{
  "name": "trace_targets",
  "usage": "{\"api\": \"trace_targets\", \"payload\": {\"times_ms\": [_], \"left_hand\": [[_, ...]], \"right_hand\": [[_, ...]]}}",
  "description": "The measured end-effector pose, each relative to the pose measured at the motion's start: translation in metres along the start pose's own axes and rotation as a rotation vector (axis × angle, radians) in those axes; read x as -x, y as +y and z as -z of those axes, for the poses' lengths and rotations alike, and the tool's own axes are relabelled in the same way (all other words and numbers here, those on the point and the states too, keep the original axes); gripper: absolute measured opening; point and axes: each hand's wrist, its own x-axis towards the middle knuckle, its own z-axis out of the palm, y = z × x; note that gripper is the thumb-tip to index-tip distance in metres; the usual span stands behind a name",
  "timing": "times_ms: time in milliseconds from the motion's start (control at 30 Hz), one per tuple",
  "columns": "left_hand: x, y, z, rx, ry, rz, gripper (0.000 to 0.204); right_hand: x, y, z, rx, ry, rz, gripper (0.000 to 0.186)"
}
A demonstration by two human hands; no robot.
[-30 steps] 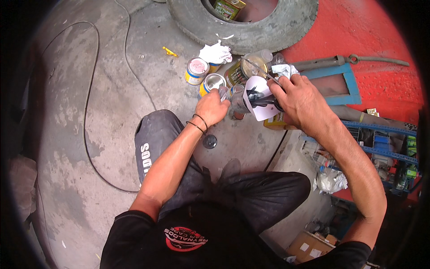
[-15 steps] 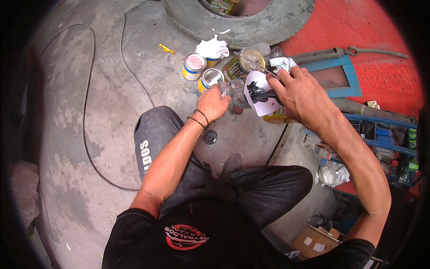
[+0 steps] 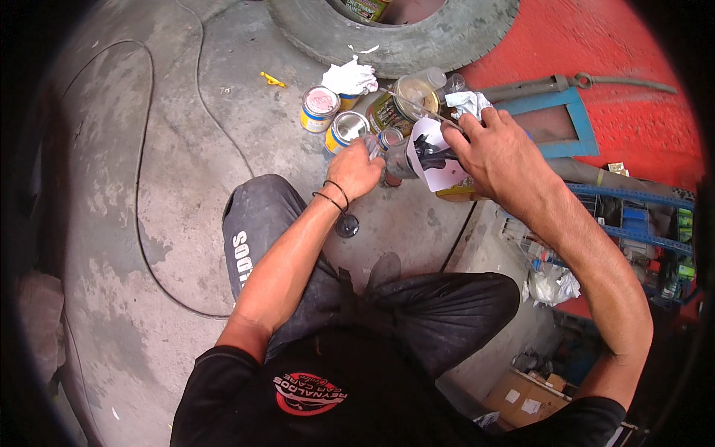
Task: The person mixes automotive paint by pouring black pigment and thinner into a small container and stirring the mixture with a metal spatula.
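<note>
My left hand (image 3: 354, 168) is closed, its fingertips on something clear and shiny that I cannot make out, beside an open can of paint (image 3: 348, 130) with a blue and yellow label. My right hand (image 3: 493, 153) has its fingers closed round a thin stick (image 3: 417, 103) that slants over the cans. Under that hand is a curved white paper (image 3: 419, 170) with wet black paint (image 3: 430, 155) on it. A dark grey cup (image 3: 399, 159) sits against the paper's left side; the fingers partly hide the paper's right side.
A tyre (image 3: 406, 54) lies beyond the cans. Close by stand a pink-topped can (image 3: 320, 104), a larger tin (image 3: 391, 118) and crumpled white paper (image 3: 350, 77). A blue frame (image 3: 586, 123) lies on the right. A black hose (image 3: 138, 201) curves across the floor at left.
The scene has shifted very slightly in the view. Both hands keep nearly the same position and grip.
</note>
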Motion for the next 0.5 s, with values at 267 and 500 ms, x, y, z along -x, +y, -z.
{"api": "trace_targets", "payload": {"times_ms": [267, 500], "left_hand": [[0.0017, 0.0036, -0.0032, 0.008, 0.006, -0.009, 0.054], [0.0005, 0.005, -0.0056, -0.026, -0.006, -0.026, 0.055]], "right_hand": [[0.0028, 0.0024, -0.0016, 0.078, -0.016, 0.004, 0.033], [0.008, 0.0033, -0.0023, 0.045, -0.007, -0.011, 0.033]]}}
